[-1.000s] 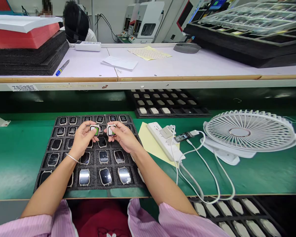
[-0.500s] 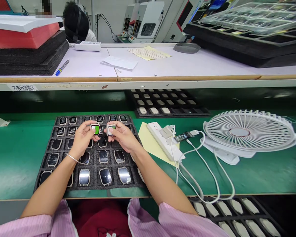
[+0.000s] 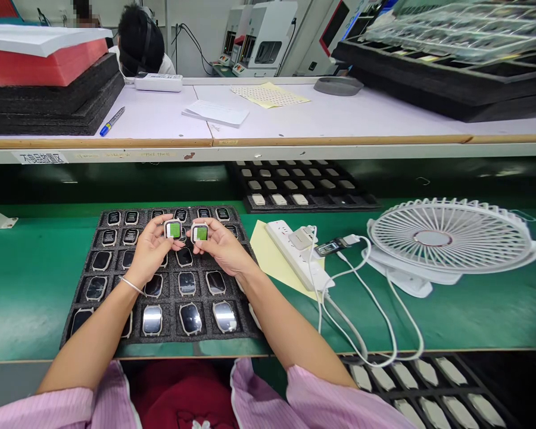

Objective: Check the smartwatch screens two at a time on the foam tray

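Note:
My left hand (image 3: pixel 150 245) is closed on a smartwatch case (image 3: pixel 173 230) whose lit screen shows green and white. A second smartwatch case (image 3: pixel 200 233), also lit green and white, is gripped in my right hand (image 3: pixel 223 245). The two cases are held side by side, a small gap between them, screens facing me. Both hands hover over a black foam tray (image 3: pixel 172 322) with rows of strapless watch cases in its pockets. Text glows on the far rows' screens; nearer ones, such as the watch case (image 3: pixel 190 319), are dark or reflective. My hands and forearms hide some pockets.
Right of the tray, a white power strip (image 3: pixel 295 253) with plugs and cables lies on yellow paper (image 3: pixel 268 262). Beyond it stands a white fan (image 3: pixel 433 238). Another foam tray (image 3: pixel 312 205) sits under the shelf (image 3: pixel 268 128). A tray of pale cases (image 3: pixel 424 393) is below the table edge.
My thumbs have slid down off the screens, so more of both lit green-and-white displays shows. The hands stay in nearly the same place.

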`<action>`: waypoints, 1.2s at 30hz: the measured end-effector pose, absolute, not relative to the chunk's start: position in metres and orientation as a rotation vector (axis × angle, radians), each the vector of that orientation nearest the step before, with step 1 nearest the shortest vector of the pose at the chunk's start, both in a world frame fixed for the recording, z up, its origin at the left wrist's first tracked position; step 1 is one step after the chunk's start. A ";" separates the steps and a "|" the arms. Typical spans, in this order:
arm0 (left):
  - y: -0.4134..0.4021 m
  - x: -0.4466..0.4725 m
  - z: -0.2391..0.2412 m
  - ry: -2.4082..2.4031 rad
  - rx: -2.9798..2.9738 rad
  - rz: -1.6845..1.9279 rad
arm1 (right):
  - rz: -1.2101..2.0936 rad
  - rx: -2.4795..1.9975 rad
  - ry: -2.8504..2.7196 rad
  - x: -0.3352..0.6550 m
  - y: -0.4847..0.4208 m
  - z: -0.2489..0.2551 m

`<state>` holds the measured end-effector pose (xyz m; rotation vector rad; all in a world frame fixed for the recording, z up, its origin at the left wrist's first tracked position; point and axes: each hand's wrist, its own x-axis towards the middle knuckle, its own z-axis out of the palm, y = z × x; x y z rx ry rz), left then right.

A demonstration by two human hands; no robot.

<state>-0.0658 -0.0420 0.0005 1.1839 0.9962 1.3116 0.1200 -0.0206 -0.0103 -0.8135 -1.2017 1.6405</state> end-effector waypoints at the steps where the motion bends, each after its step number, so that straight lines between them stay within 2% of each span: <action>1: -0.042 -0.066 0.000 0.990 1.189 1.311 | 1.640 -0.814 -1.206 0.120 -0.021 -0.010; 36: -0.043 -0.066 -0.003 0.956 1.186 1.259 | 1.624 -0.792 -1.201 0.121 -0.020 -0.011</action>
